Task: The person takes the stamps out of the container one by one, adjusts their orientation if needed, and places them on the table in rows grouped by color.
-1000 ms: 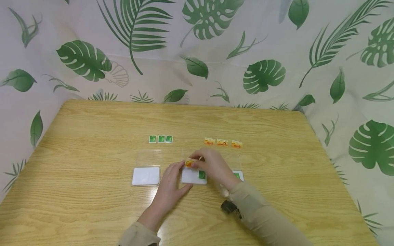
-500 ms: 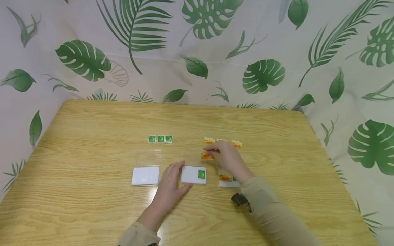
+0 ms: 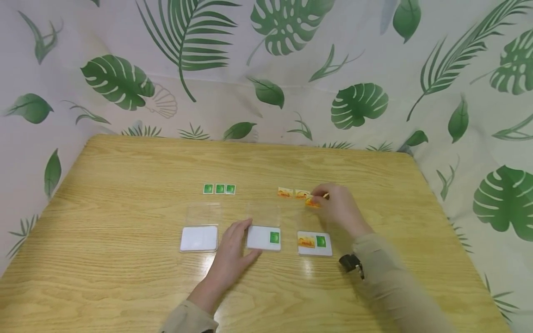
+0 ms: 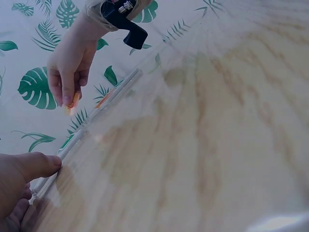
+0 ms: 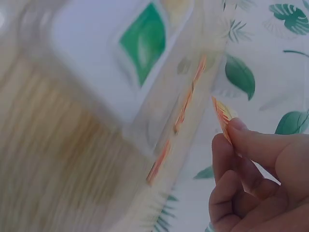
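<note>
My right hand pinches an orange stamp between thumb and finger, above the right end of the row of orange stamps. The right wrist view shows this pinched stamp tilted on edge. My left hand rests with thumb and fingers spread at the left side of the middle case, whose white insert bears one green stamp at its right. The right case bears an orange stamp and a green stamp.
A case with a plain white insert lies left of my left hand. Three green stamps lie in a row farther back. Clear lids stand open behind the cases. A leaf-patterned cloth hangs behind the wooden table.
My right hand has carried the orange stamp from above the middle case rightward and back to the orange row, uncovering the right case. The left hand has stayed in place.
</note>
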{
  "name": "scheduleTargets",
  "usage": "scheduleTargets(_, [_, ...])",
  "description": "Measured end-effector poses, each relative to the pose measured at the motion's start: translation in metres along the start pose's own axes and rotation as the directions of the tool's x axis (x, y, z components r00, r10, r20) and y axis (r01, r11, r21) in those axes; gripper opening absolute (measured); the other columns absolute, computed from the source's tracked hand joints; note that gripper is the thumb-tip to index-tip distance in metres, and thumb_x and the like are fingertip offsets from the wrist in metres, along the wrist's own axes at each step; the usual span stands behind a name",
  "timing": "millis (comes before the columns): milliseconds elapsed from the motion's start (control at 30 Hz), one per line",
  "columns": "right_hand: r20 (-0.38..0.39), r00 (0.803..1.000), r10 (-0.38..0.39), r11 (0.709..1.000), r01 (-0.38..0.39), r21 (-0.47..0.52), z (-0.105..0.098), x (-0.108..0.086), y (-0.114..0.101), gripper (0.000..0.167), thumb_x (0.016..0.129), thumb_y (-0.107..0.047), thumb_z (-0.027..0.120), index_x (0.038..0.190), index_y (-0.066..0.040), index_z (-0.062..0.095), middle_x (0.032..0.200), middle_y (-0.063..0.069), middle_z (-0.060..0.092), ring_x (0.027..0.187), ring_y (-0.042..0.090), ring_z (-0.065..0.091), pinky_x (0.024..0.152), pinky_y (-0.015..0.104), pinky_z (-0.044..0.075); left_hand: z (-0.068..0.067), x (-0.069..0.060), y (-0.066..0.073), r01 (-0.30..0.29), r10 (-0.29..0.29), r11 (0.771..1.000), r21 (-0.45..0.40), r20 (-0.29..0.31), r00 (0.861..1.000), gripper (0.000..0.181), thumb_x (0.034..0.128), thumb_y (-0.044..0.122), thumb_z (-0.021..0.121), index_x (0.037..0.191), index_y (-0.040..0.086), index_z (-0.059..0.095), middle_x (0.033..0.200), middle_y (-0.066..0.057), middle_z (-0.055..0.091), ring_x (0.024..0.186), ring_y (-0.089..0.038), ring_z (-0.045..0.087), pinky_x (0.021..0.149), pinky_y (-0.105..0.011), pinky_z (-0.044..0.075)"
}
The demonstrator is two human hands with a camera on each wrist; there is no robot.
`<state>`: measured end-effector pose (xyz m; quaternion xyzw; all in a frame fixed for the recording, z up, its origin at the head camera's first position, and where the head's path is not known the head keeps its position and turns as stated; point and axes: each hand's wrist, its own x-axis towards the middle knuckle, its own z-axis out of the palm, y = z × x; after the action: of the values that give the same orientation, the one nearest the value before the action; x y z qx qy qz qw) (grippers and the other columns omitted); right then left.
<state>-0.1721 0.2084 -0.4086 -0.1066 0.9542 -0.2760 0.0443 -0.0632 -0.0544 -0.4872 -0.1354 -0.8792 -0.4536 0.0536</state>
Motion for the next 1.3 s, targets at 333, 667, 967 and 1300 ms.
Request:
scheduleTargets(333, [-0.042,0.999,0.028,0.998,-0.03,-0.048,-0.022,0.009,0.044,0.019,0.095,-0.01,0.06,0.106,0.001,0.07,0.108,0.02,0.067,0.093,0.032,0.063,0.077,0.046,0.053,0.0,-0.001,0.0,0.011,-0.011,1.0,0.003,0.003,1.0,0.07,0.0792,0.013,0.079,0.138,0.002,0.041,0.131,-0.01,0.049,0.12,-0.027,0.045,0.102,-0.041,0.042])
scheduleTargets(667, [-0.02,0.994,0.104,0.993,-0.105,-0.05,-0.023,0.014,0.067,0.021,0.095,-0.012,0.059,0.106,0.003,0.069,0.109,0.023,0.065,0.103,0.038,0.058,0.086,0.051,0.05,0.0,-0.001,0.0,0.015,-0.015,1.0,0.009,0.009,1.0,0.07,0.0796,0.014,0.079,0.138,0.002,0.041,0.13,-0.01,0.049,0.12,-0.027,0.045,0.102,-0.041,0.041])
scheduleTargets(967, [-0.007,0.992,0.126,0.991,-0.126,-0.036,-0.018,0.02,0.07,0.019,0.094,-0.013,0.062,0.102,0.002,0.07,0.108,0.021,0.066,0.101,0.036,0.059,0.086,0.05,0.049,0.0,-0.001,-0.001,0.009,-0.009,1.0,0.008,0.004,1.0,0.07,0.0797,0.014,0.079,0.137,0.002,0.042,0.13,-0.01,0.049,0.12,-0.026,0.045,0.102,-0.041,0.042])
scheduleTargets(1300, [0.001,0.99,0.138,0.99,-0.138,-0.03,-0.016,0.023,0.069,0.019,0.094,-0.014,0.061,0.103,0.001,0.07,0.107,0.02,0.066,0.098,0.033,0.059,0.085,0.047,0.049,0.0,-0.001,0.0,0.015,-0.015,1.0,0.005,0.009,1.0,0.07,0.0796,0.015,0.079,0.138,0.002,0.041,0.131,-0.01,0.048,0.119,-0.027,0.045,0.101,-0.041,0.042])
